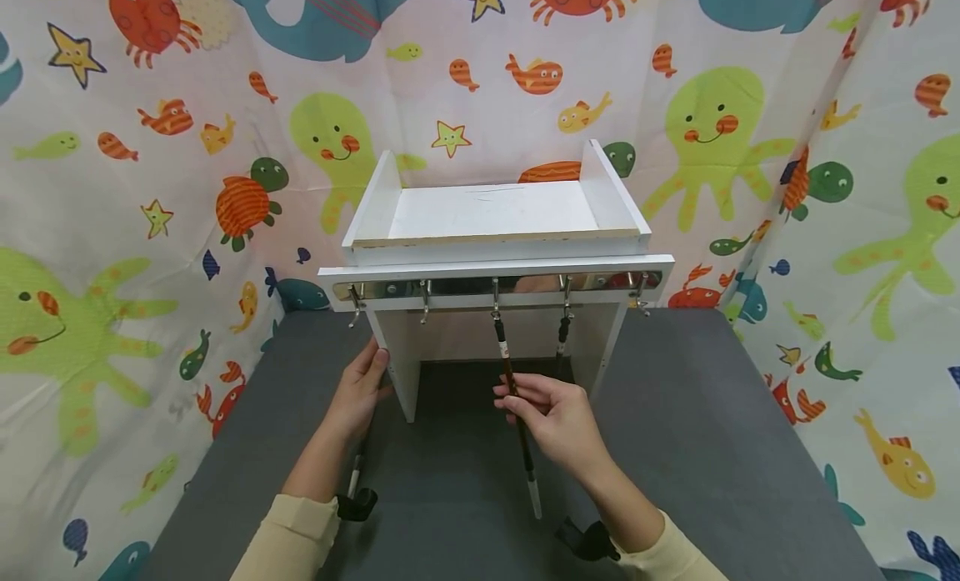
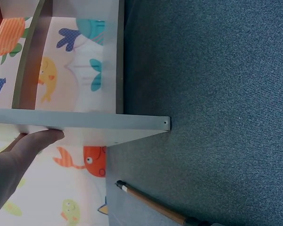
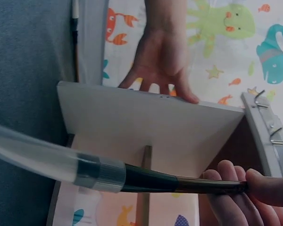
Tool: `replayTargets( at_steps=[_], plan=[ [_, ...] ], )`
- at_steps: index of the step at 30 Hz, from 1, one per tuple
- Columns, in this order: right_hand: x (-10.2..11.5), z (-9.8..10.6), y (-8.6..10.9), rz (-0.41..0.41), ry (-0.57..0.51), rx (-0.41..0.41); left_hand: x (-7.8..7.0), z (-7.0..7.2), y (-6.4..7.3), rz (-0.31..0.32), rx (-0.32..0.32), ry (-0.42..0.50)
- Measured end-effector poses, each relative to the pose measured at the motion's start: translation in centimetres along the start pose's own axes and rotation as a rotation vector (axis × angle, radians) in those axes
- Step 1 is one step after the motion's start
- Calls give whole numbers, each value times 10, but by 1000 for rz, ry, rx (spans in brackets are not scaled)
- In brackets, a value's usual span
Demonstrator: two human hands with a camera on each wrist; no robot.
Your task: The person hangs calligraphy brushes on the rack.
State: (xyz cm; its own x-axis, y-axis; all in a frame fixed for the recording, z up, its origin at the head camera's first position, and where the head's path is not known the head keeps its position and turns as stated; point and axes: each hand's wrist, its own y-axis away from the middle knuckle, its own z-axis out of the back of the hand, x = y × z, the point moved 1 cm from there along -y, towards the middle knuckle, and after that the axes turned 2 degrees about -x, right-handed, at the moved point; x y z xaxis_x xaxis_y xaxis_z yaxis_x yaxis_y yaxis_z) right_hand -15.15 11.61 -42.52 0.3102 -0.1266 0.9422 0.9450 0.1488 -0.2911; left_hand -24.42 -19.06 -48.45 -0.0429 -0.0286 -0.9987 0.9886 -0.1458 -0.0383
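My right hand (image 1: 551,418) pinches the brown handle of a calligraphy brush (image 1: 520,431) between thumb and fingers. The brush's top end meets the middle hook (image 1: 496,298) of a metal strip, and its clear-capped tip points down. That cap, close up, crosses the right wrist view. My left hand (image 1: 356,393) rests against the outer face of the white shelf's left side panel (image 1: 397,364), thumb along the front edge, fingers extended. A second brush (image 1: 562,335) hangs from the hook just to the right. Another brush (image 2: 153,203) lies outside the left panel.
The white shelf (image 1: 498,249) stands on a grey cloth surface (image 1: 690,431), its open tray on top and the hook strip (image 1: 390,289) across its front. A sea-animal printed curtain (image 1: 465,106) closes off the back and both sides. Dark straps (image 1: 588,539) hang at the wrists.
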Motion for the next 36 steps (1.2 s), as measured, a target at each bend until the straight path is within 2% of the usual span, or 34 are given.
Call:
replayTargets(
  at_steps=[14, 26, 30, 36],
  plan=[
    [-21, -11, -19, 96, 117, -41, -1, 2, 3, -15, -7, -12],
    [-31, -14, -22, 114, 154, -117, -2, 4, 2, -5, -23, -19],
    [-27, -11, -15, 132, 172, -119, -1, 4, 2, 0, -21, -24],
    [-5, 3, 0, 242, 167, -127, -1, 3, 0, -22, -4, -12]
  ],
)
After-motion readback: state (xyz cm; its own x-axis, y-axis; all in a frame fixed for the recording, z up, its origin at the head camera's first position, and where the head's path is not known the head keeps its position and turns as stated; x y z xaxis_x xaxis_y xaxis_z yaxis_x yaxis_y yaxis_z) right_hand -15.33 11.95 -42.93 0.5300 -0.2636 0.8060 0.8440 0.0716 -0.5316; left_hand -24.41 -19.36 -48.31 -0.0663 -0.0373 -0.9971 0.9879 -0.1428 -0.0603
